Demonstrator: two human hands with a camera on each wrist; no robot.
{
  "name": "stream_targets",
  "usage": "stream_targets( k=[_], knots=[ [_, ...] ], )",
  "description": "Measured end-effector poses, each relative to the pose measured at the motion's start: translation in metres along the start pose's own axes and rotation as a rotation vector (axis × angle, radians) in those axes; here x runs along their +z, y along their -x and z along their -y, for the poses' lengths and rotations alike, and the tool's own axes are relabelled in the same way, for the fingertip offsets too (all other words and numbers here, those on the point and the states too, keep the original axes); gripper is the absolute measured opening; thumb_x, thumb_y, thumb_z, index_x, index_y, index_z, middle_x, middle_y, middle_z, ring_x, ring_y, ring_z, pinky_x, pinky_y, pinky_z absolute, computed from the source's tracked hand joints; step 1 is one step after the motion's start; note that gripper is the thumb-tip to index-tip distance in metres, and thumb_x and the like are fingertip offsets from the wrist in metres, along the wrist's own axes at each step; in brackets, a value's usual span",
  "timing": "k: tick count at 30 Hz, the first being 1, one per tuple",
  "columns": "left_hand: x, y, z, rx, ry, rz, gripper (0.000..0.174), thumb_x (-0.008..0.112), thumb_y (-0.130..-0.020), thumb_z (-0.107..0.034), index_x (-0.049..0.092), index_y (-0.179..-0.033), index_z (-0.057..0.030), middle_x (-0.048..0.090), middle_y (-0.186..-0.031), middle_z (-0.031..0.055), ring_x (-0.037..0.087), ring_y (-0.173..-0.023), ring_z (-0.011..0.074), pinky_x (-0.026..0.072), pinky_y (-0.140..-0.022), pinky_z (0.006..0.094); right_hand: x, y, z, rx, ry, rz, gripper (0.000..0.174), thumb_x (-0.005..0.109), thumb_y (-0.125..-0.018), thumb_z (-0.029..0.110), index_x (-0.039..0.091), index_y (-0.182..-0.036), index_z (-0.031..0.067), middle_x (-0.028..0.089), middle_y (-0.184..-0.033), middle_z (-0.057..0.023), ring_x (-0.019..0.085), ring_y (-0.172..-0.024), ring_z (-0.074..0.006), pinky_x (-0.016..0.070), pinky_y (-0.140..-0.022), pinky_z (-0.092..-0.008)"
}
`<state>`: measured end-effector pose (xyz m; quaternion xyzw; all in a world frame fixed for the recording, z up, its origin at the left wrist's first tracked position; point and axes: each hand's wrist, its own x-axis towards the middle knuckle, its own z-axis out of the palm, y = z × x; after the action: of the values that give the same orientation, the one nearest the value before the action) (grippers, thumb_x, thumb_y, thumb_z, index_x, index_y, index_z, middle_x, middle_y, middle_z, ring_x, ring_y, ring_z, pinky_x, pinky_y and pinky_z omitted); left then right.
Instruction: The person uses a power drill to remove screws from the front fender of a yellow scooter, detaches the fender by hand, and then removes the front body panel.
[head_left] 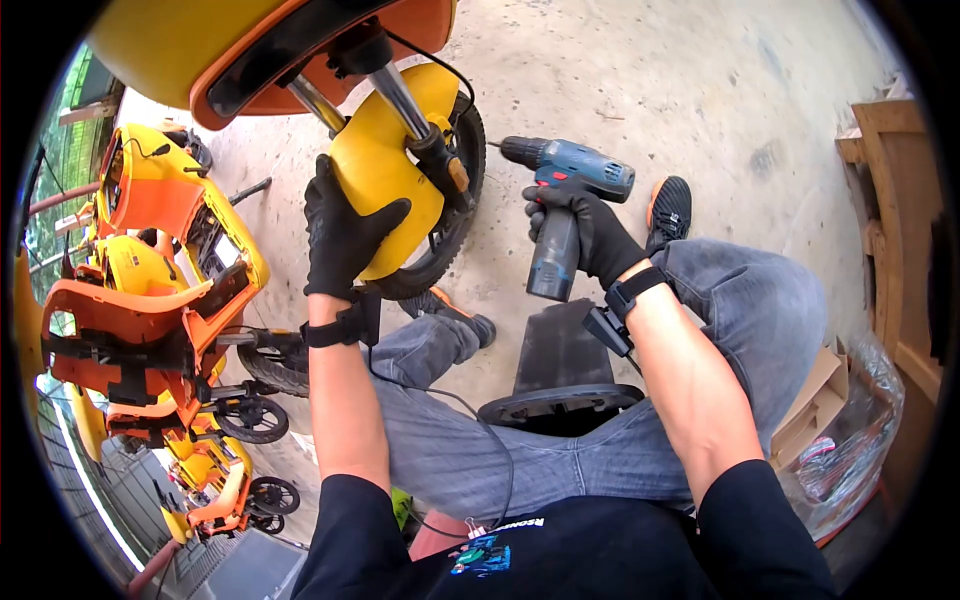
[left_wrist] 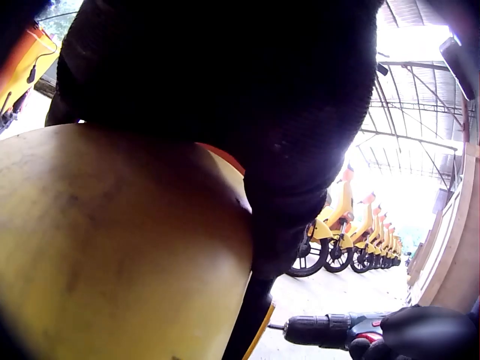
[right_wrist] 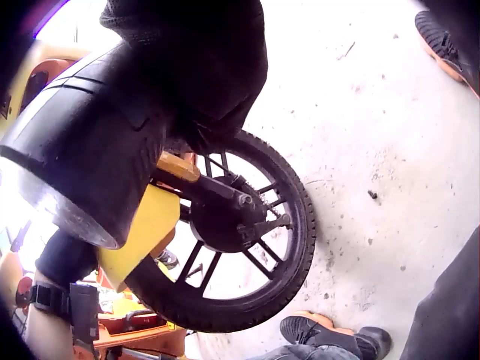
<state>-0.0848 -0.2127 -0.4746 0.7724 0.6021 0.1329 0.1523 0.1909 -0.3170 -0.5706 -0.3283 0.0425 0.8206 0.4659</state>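
- Along the far left, yellow-and-orange scooters (head_left: 130, 330) stand close together; any lettering on them is too small to read.
- Next to them, the left hand (head_left: 345, 225), in a black glove, lies against the yellow fender (head_left: 400, 150), fingers extended and thumb spread out across it rather than curled round.
- Beneath that palm and to its right is the fender, fitted over the front wheel (head_left: 450, 230) beside the silver fork (head_left: 398, 100); the surface close to the glove in the left wrist view is smudged and bears no readable label.
- Lower down, the dark shirt (head_left: 600, 550) carries white letters, partly readable as "RSON", and a small coloured print (head_left: 482, 555).
- Right of the wheel, a blue-and-black drill (head_left: 585, 165) points its bit leftward, very near the tyre; whether they touch I cannot tell, and no brand on its housing can be made out.
- Around the drill's handle, the right hand (head_left: 600, 235), also gloved in black, is wrapped in a firm grasp.
- Below the drill, a black tapered part (head_left: 562, 350) stands between the person's legs.
- Farther right sit cardboard (head_left: 815, 410) and crumpled clear plastic (head_left: 860, 430).
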Motion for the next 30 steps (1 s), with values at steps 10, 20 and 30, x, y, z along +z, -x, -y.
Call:
stream_targets(
  k=[10,20,30],
  knots=[
    [-0.009,0.007,-0.001,0.023,-0.047,-0.008,0.094,0.08,-0.071,-0.036,0.031,-0.141,0.0038,0.049,-0.124,0.0294,0.05,-0.114,0.0428,0.0433,-0.095,0.0468,-0.097,-0.004,0.013,-0.13,0.433,-0.54,0.032,0.068,-0.082,0.014,0.059,-0.108,-0.0033,0.065,-0.088,-0.0137,0.064,-0.075,-0.0227,0.054,-0.067,-0.0335],
    [-0.017,0.015,-0.01,-0.04,0.015,0.036,0.082,0.077,-0.074,-0.03,0.037,-0.138,0.0032,0.049,-0.125,0.0283,0.052,-0.114,0.0415,0.0447,-0.095,0.0447,-0.084,-0.065,0.036,-0.009,1.848,-0.785,0.042,0.068,-0.072,0.029,0.064,-0.094,-0.0059,0.066,-0.091,-0.0279,0.066,-0.09,-0.0336,0.0526,-0.08,-0.0412],
    [-0.003,0.014,-0.008,-0.143,0.115,0.017,0.103,0.085,-0.066,-0.025,0.025,-0.142,0.0081,0.041,-0.133,0.0277,0.042,-0.125,0.0398,0.0366,-0.104,0.0432,-0.119,-0.096,-0.021,-0.011,1.923,-1.042,0.071,0.066,-0.077,0.018,0.033,-0.138,0.0026,0.055,-0.115,-0.0163,0.056,-0.107,-0.0317,0.0475,-0.084,-0.0479]
  ],
)
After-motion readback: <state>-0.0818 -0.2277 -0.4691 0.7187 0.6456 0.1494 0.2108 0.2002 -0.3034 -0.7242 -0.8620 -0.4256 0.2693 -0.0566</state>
